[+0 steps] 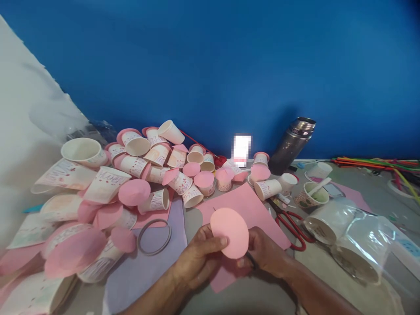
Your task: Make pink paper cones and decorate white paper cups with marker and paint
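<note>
Grip: left hand (198,256) and right hand (267,253) both pinch the round pink paper disc (229,232) by its lower edge, above the near tabletop (321,269). It looks light, thin and easily creased, so edge holds suit it.

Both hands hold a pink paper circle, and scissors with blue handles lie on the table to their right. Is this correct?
Not quite: the head view shows the scissors have red handles, not blue. The left hand and right hand do hold the pink paper circle, and the scissors lie on the table to their right.
</note>
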Action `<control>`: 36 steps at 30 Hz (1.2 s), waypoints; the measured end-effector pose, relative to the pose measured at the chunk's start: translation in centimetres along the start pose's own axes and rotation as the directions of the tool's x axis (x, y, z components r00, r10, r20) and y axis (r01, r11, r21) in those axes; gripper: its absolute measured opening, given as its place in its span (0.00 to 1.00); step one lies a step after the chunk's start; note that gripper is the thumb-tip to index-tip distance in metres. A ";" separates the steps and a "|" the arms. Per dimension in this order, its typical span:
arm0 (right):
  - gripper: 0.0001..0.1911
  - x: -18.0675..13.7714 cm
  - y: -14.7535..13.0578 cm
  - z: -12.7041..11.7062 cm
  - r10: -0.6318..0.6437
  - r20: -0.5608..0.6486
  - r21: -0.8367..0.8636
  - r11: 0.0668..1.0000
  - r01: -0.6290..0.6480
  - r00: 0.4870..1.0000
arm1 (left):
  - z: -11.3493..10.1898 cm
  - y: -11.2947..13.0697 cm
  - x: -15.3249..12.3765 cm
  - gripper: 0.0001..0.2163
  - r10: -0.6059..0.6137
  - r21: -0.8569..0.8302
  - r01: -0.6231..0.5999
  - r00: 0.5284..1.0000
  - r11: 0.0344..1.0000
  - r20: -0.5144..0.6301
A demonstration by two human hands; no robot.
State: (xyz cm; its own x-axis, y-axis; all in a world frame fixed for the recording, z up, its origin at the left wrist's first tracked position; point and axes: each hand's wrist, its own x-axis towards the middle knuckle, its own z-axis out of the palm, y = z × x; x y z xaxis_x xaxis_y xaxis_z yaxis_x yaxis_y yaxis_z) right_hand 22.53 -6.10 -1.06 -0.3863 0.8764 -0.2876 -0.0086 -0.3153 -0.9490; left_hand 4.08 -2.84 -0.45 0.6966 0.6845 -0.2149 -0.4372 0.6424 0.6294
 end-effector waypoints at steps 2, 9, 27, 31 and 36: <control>0.26 0.1 0.2 -0.2 -0.014 0.043 0.026 1.000 0.013 0.999 | 0.1 -0.1 0.1 0.14 0.008 -0.026 -0.009 1.000 1.000 -0.020; 0.24 0.4 0.7 -0.6 -0.012 0.039 0.006 1.000 0.012 0.999 | 0.8 -0.4 0.0 0.14 0.026 -0.050 -0.028 0.999 0.998 -0.047; 0.07 -0.3 0.0 0.3 -0.044 0.044 -0.050 0.998 0.046 0.998 | -0.6 -1.4 0.4 0.14 0.002 -0.101 -0.002 1.000 0.995 0.002; 0.06 0.6 0.9 0.0 -0.140 -0.133 -0.288 0.953 0.097 0.981 | -0.6 -1.1 0.7 0.12 0.068 -0.027 -0.073 0.987 0.997 -0.145; 0.09 1.2 1.6 -1.0 -0.247 -0.394 -0.718 0.684 -0.129 0.885 | -0.4 0.6 0.5 0.16 0.301 0.254 -0.212 0.869 0.944 -0.393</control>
State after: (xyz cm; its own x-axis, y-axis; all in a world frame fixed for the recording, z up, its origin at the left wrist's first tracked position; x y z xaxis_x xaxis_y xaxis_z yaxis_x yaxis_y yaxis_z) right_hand 22.91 -5.17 -3.06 0.0235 0.9972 -0.0713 0.7059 -0.0670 -0.7051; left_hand 3.98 -1.97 -0.48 0.2495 0.9237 -0.2908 -0.4158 0.3734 0.8293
